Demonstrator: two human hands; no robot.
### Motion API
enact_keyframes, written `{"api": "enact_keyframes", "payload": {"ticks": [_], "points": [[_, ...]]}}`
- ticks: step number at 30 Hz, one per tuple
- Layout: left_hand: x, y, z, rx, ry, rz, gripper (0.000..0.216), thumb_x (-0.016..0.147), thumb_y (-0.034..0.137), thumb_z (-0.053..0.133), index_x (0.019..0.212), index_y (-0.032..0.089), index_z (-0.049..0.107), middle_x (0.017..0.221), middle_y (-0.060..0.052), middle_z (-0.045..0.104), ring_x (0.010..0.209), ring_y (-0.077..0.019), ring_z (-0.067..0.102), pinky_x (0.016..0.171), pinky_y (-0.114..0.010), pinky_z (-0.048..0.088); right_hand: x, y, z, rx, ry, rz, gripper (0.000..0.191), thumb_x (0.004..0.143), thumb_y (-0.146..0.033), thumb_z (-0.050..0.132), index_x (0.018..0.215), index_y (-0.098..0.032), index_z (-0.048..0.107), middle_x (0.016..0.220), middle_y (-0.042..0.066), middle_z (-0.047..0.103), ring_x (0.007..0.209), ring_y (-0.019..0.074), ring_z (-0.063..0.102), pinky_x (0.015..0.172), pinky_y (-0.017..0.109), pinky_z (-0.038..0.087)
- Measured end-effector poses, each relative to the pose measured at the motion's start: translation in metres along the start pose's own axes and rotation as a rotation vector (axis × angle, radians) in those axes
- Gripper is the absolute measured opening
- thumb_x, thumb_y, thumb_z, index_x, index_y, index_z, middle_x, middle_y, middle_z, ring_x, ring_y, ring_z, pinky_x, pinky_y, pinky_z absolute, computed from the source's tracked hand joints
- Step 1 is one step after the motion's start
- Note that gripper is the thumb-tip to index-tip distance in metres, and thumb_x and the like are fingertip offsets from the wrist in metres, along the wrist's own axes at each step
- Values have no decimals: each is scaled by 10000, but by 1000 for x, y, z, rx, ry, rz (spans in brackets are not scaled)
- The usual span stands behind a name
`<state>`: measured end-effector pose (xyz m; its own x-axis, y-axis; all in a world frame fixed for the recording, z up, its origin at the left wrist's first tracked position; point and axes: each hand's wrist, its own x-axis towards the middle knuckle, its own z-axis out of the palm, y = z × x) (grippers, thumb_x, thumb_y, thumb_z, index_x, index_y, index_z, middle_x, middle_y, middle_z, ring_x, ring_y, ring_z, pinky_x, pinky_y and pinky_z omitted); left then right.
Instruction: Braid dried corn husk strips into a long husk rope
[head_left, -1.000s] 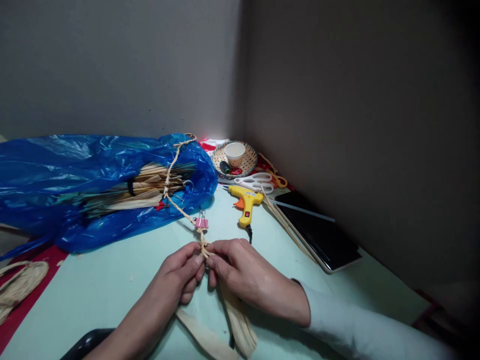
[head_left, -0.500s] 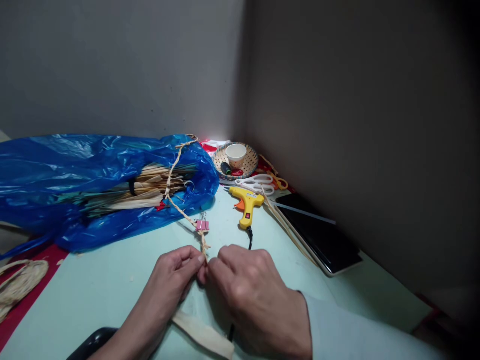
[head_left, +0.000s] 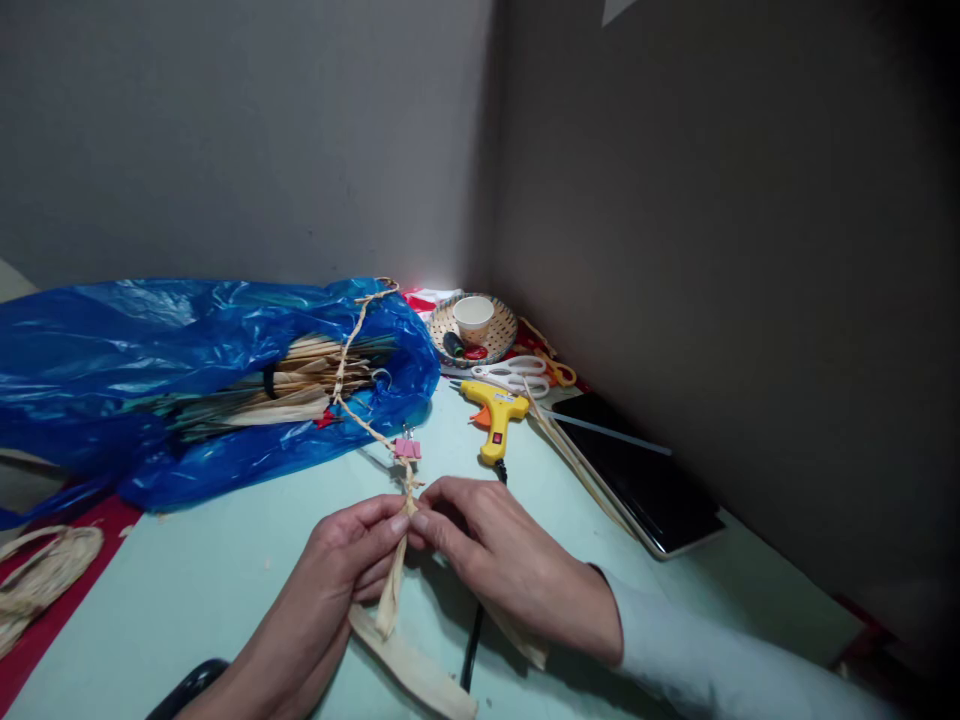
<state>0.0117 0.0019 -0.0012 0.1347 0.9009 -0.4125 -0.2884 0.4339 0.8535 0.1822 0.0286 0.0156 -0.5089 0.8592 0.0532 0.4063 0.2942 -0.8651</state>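
A thin braided cord (head_left: 410, 480) of pale dried leaf runs from the blue bag toward me, with a pink binder clip (head_left: 407, 449) on it. My left hand (head_left: 330, 575) pinches the near end of the cord between thumb and fingers. From the other side my right hand (head_left: 517, 565) pinches it at the same spot, fingertips almost meeting the left ones. A leaf strip (head_left: 391, 598) hangs below the pinch. One wider strip (head_left: 416, 668) curves out from under my left hand, and another end (head_left: 529, 645) shows below my right hand.
A blue plastic bag (head_left: 187, 330) with a bundle of dried leaves (head_left: 315, 375) lies at the left. Beyond my hands are a yellow glue gun (head_left: 495, 410), white-handled scissors (head_left: 517, 372) and a woven tray (head_left: 502, 345). A dark tablet-like device (head_left: 637, 475) lies right; a coiled braid (head_left: 52, 575) far left.
My right hand has turned from a fist-like grip to a flatter pinch. The leaf strip hanging between my hands has come into view, and so has a strip end under my right hand.
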Motion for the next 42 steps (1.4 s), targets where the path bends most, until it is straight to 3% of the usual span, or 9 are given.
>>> {"api": "enact_keyframes", "payload": {"ticks": [3,9,13,19,22,30,35,38,42], "points": [[0,0,2,87,28,6,180,764,312,758,852,159,725,671,0,664,547,-85,570,560,-171,449,9,9,1,207,-185,86,280,976,-288,408,785,-166,571,654,-27,555,538,81,476,605,226,366],[-7,-3,7,378,74,137,199,808,369,695,880,183,690,713,19,658,654,-112,551,577,-168,392,13,20,11,278,-121,18,304,917,-238,462,639,-155,553,619,-22,538,586,89,444,583,209,336],[-18,-2,7,691,147,211,250,881,425,578,985,204,634,536,75,534,523,-124,466,529,-207,358,12,17,12,304,-65,34,286,865,-179,467,596,-147,559,570,-17,551,564,95,464,575,210,352],[-31,9,9,917,289,192,396,850,566,531,717,209,643,602,25,627,485,-117,447,487,-219,323,10,19,16,317,-16,40,266,840,-176,491,636,-133,655,571,-10,586,559,96,459,546,212,333],[-33,3,15,945,298,200,394,864,560,515,708,224,650,475,42,550,454,-135,498,479,-220,353,10,19,14,312,-13,37,254,826,-154,495,619,-137,641,541,-23,541,538,89,409,516,214,295],[-33,-21,18,1378,155,756,205,900,241,509,737,230,632,654,-13,660,600,-175,640,605,-259,435,8,18,9,466,-74,87,299,888,-271,542,627,-135,597,580,-19,517,574,96,406,541,217,318],[-23,-2,7,972,321,455,151,911,366,547,860,249,628,845,-10,666,797,-185,624,733,-274,438,5,17,11,438,-81,57,282,918,-228,499,756,-126,706,714,30,654,676,129,518,634,233,376],[-11,7,2,600,219,222,224,896,415,568,1063,266,578,885,1,644,882,-210,620,808,-318,442,3,14,11,419,-94,40,280,918,-161,460,734,-136,669,773,39,689,746,145,583,719,244,409],[-6,9,6,398,162,126,252,868,345,606,1092,247,544,785,21,616,777,-185,597,776,-324,452,2,12,14,397,-76,44,235,919,-143,450,758,-146,621,785,36,691,747,146,600,731,246,417]]}}
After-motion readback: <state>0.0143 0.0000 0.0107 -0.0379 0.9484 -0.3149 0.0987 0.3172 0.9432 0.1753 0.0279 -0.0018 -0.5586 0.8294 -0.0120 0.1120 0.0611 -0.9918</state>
